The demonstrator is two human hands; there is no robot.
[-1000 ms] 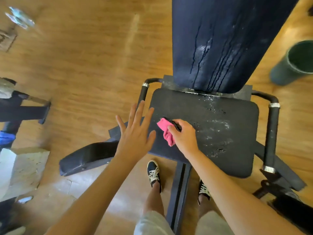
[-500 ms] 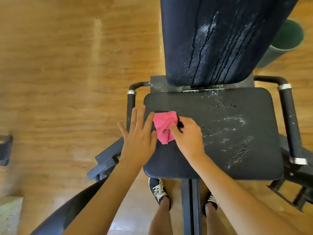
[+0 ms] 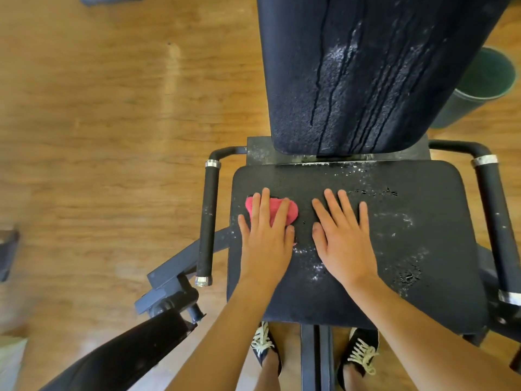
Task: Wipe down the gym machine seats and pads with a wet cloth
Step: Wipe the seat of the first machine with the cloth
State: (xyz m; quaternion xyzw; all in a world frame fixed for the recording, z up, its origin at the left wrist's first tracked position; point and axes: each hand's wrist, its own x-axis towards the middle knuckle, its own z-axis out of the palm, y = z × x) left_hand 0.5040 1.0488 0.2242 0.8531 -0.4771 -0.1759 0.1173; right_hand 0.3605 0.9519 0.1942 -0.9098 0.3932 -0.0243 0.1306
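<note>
A black gym machine seat (image 3: 423,210) with worn, flaking patches fills the middle of the view. Above it rises the black back pad (image 3: 366,74), streaked with wet lines. A pink cloth (image 3: 291,211) lies on the seat's left part. My left hand (image 3: 266,235) presses flat on the cloth with straight fingers, covering most of it. My right hand (image 3: 342,238) rests flat on the bare seat just to the right of the cloth, fingers spread and straight, not touching the cloth.
Black handle bars stand at the seat's left (image 3: 208,221) and right (image 3: 496,221). A dark padded arm (image 3: 127,354) juts out at lower left. A green bin (image 3: 479,86) stands behind on the right, on the wooden floor (image 3: 98,136). My shoes (image 3: 362,354) are under the seat's front edge.
My right hand has let go of the pink cloth and moved right onto the bare seat. My left hand has come onto the cloth and now presses it flat.
</note>
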